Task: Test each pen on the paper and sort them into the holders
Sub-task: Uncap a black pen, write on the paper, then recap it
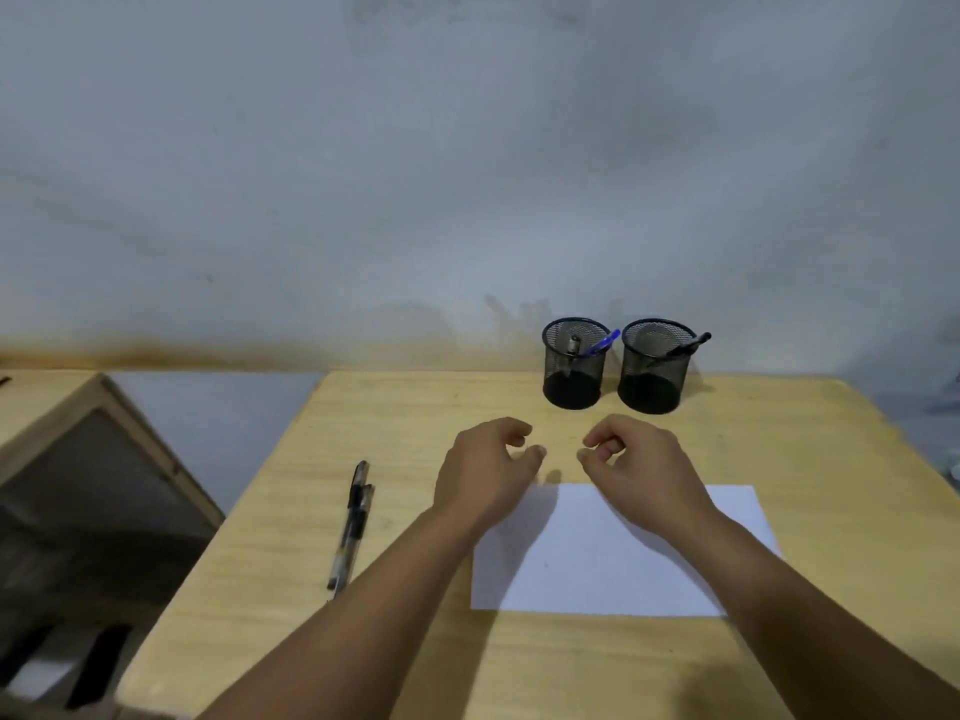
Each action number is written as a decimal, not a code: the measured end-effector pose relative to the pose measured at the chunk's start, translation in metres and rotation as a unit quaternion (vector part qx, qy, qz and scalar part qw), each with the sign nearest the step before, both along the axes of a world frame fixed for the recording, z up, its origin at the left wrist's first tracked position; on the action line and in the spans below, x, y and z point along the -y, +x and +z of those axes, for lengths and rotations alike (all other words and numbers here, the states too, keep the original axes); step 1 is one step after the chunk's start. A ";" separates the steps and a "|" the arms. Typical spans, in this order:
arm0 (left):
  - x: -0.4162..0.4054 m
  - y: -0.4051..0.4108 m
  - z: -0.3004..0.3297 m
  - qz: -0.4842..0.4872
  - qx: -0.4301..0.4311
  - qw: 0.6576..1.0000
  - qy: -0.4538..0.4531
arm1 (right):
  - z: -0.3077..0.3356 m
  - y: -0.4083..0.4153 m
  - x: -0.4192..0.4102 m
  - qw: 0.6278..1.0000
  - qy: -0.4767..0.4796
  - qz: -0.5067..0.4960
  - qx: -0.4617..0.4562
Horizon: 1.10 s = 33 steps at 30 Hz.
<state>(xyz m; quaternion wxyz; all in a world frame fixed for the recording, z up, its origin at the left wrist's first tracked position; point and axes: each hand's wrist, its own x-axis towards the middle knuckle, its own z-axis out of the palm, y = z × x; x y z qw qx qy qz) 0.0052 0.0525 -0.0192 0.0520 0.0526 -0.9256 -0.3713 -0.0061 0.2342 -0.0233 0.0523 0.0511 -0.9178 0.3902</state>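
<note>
Head view: left hand (488, 472) and right hand (641, 467) hover loosely curled, holding nothing, above the far edge of the paper (618, 558). Untested pens (353, 524) lie well left on the table (415, 657); holders (574, 363) behind. Next: take one pen only, mid-barrel, and uncap before scribbling.

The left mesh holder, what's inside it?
The left mesh holder holds a blue pen leaning right and a darker pen. The mesh obscures their lower ends.
</note>
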 end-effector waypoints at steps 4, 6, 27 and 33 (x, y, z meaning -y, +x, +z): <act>0.056 0.025 0.001 0.017 0.011 0.999 -0.043 | -0.007 0.016 0.056 0.997 0.001 0.064 0.036; 0.083 0.034 0.000 0.032 0.009 0.997 -0.066 | -0.010 0.025 0.082 0.994 0.006 0.091 0.056; 0.189 0.057 -0.019 -0.125 0.021 0.974 -0.189 | -0.011 0.094 0.209 0.975 0.114 0.139 0.128; 0.186 0.063 -0.018 -0.153 0.013 0.964 -0.219 | -0.005 0.086 0.191 0.968 0.130 0.153 0.152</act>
